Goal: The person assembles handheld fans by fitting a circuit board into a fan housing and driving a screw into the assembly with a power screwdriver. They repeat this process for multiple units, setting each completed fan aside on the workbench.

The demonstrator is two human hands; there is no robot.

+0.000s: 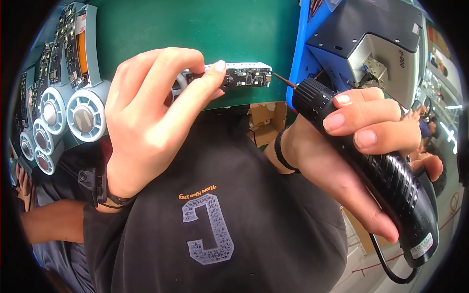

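My left hand [146, 112] is closed round a slim unit with a black circuit board [249, 77] on its side and a white strip along its top. Thumb and fingers pinch it near its left end, and the part inside the hand is hidden. In my right hand [327, 166] lies a black corded electric screwdriver [391, 180], its body slanting down to the right. The thin bit [283, 79] points up and left, its tip close to the board's right end; I cannot tell whether they touch.
Several pale blue housings with round, spoked ends [86, 117] and circuit boards stand at the left. A green work surface [195, 29] lies behind my hands. At the right are a blue tray edge [299, 49] and a grey-and-black machine [361, 34]. People sit farther right.
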